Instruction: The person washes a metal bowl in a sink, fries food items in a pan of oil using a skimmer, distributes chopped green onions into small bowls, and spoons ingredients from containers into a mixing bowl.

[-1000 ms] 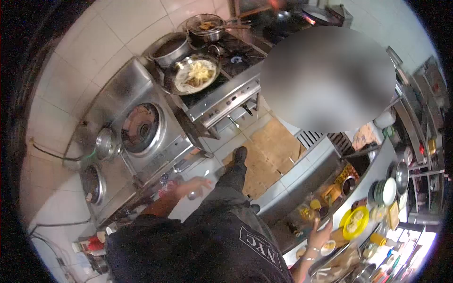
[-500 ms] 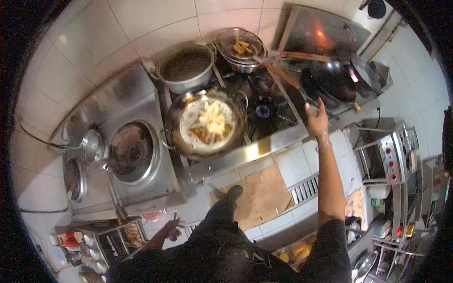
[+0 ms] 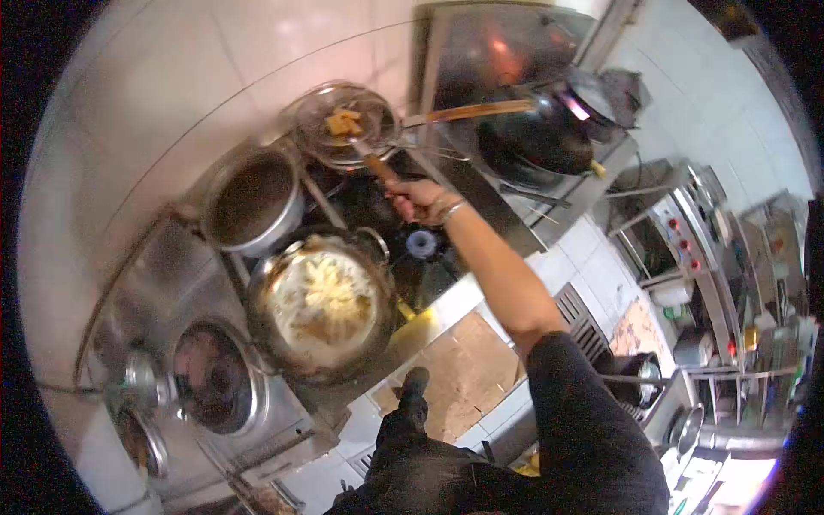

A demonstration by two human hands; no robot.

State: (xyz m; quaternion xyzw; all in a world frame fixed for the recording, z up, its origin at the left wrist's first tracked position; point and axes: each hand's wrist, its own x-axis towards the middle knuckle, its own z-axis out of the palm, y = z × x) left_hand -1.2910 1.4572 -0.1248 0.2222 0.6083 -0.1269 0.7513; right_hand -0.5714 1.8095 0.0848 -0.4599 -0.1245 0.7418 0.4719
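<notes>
My right hand point(image 3: 416, 202) is closed around the wooden handle point(image 3: 378, 166) of a strainer. The handle's metal neck leads to the mesh bowl point(image 3: 313, 107), where several golden fried pieces point(image 3: 343, 123) lie. A metal pot seems to sit beneath the bowl, though blur hides whether they touch. Below and left of this hand, a large wok point(image 3: 386, 300) holds foaming oil with a pale, yellowish clump of food point(image 3: 330, 285) frying in it. A blue burner flame point(image 3: 421, 244) shows just under my wrist. My left hand is out of view.
Left of the strainer stands a deep metal pot point(image 3: 296, 210) with dark liquid. A second wooden handle point(image 3: 472, 112) extends right toward a black wok point(image 3: 536, 142). A round dark lid point(image 3: 210, 378) covers the left station. Cardboard point(image 3: 459, 373) lies on the tiled floor.
My right hand has moved left from beside the handle's end and closed on the handle. The view has shifted right, and my left hand has left it.
</notes>
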